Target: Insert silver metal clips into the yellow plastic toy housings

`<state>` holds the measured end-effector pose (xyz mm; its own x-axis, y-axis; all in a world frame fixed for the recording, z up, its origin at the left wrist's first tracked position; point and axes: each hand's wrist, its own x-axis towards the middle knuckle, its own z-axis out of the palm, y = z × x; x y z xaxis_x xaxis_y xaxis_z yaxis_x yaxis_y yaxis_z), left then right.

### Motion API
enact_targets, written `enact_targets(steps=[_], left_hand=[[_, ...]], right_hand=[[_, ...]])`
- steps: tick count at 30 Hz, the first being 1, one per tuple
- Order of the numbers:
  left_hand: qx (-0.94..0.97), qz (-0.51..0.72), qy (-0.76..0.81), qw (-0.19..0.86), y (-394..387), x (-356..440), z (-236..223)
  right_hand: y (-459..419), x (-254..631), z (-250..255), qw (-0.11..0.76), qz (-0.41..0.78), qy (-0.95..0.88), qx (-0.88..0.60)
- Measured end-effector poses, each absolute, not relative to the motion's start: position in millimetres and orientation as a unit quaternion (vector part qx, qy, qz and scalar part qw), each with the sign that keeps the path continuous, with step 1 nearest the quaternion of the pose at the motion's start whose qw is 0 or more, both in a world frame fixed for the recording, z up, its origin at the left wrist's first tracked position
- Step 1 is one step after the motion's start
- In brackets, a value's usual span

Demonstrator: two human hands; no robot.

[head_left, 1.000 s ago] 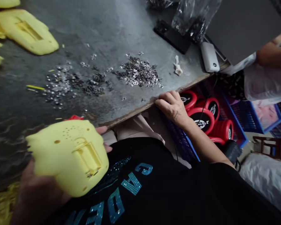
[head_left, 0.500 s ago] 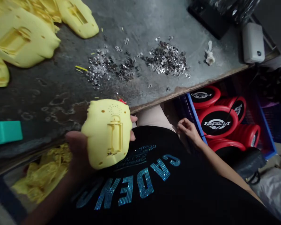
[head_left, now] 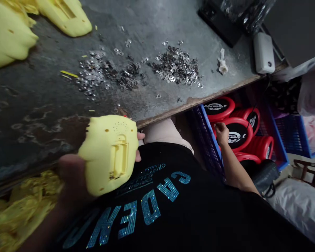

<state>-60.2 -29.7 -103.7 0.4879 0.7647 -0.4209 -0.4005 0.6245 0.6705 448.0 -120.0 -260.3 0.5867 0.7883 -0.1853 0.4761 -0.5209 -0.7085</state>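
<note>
My left hand is closed around a yellow plastic toy housing, thumb on one edge and fingertips showing at the other. The housing's back faces me, with a battery compartment, screw holes and a cluster of small speaker holes. A bit of red peeks out behind its top edge. My right hand hovers over the blue crate, fingers pinched together; whatever they hold, if anything, is too small to name. On the bench lie two piles of small shiny metal contact plates, one at left and one at right.
More yellow housings lie at the bench's far left. Yellow pieces fill a container below. The blue crate holds red-rimmed black discs. A white device and a black box stand at the back right.
My right hand has moved from beside the crate to above the red-rimmed discs. My left hand still holds the yellow housing. The view has shifted right, and the teal block has left it.
</note>
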Motion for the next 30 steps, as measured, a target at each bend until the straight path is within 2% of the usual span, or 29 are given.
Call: enact_targets(steps=[5, 10, 13, 15, 19, 23, 26, 30], left_hand=[[0.349, 0.352, 0.34, 0.8, -37.8, -48.8, -94.3], [0.323, 0.393, 0.334, 0.794, -49.8, -42.5, -98.3], [0.317, 0.405, 0.328, 0.793, -54.4, -37.5, -95.9], [0.323, 0.41, 0.327, 0.788, -55.5, -36.2, -92.7], [0.325, 0.429, 0.323, 0.779, -55.6, -37.8, -88.1], [0.321, 0.425, 0.328, 0.781, -54.9, -37.8, -87.0], [0.328, 0.426, 0.317, 0.781, -54.0, -36.4, -86.9], [0.346, 0.423, 0.331, 0.769, -52.0, -37.0, -85.3]], right_hand=[[-95.6, 447.0, -230.4, 0.366, 0.189, -0.443, -0.796], [-61.3, 399.0, -154.4, 0.415, 0.132, -0.56, -0.705], [-33.0, 364.7, -101.9, 0.4, 0.107, -0.633, -0.654], [-12.8, 347.0, -79.2, 0.33, 0.07, -0.724, -0.602], [24.5, 335.0, -64.9, 0.256, 0.067, -0.796, -0.544], [56.0, 340.5, -60.7, 0.221, 0.143, -0.806, -0.529], [65.4, 342.2, -55.5, 0.237, 0.178, -0.793, -0.532], [49.9, 341.1, -56.8, 0.304, 0.14, -0.758, -0.56]])
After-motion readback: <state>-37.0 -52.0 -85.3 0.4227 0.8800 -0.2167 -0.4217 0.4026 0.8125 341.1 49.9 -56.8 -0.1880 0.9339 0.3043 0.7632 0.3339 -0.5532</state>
